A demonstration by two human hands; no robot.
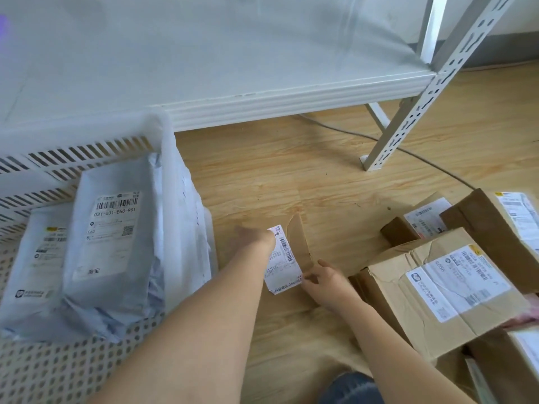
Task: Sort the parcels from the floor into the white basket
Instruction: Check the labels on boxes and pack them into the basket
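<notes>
Basically mid-pickup of a flat brown parcel (297, 252) lying on the floor (291, 170), between white basket (163, 147) and the stacked cardboard boxes (437, 287). Left hand (256, 240) laid on its far-left edge, finger position hidden; right hand (326, 282) pinched the near edge by the white label. Best lifted by both edges, kept level, then swung left over the basket rim. Looked thin, creased, label partly peeling; two grey mailers (110, 243) already inside.
</notes>
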